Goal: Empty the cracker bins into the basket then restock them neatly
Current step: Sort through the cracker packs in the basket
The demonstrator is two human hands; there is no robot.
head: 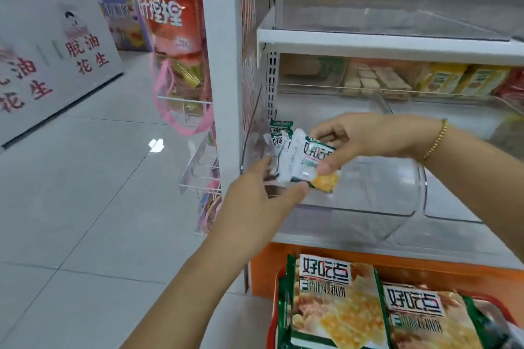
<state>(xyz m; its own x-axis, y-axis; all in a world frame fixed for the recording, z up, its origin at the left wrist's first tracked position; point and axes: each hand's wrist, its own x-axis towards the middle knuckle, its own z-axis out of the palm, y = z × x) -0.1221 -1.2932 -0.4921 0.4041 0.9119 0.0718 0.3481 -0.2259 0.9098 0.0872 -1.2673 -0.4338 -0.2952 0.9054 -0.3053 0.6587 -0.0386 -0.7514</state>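
Left hand (pixel 255 201) and right hand (pixel 360 139) both grip cracker packets (pixel 297 161) at the clear bin's (pixel 382 187) left end, likely aligning them neatly

I see white-and-green cracker packets (pixel 300 161) with black lettering and a yellow cracker print. The basket (pixel 270 320) rim is red; its large packs (pixel 334 300) are green-edged, golden-printed. The shelf (pixel 368 42) is white, its base panel (pixel 442 273) orange, the bracelet (pixel 436 139) gold.
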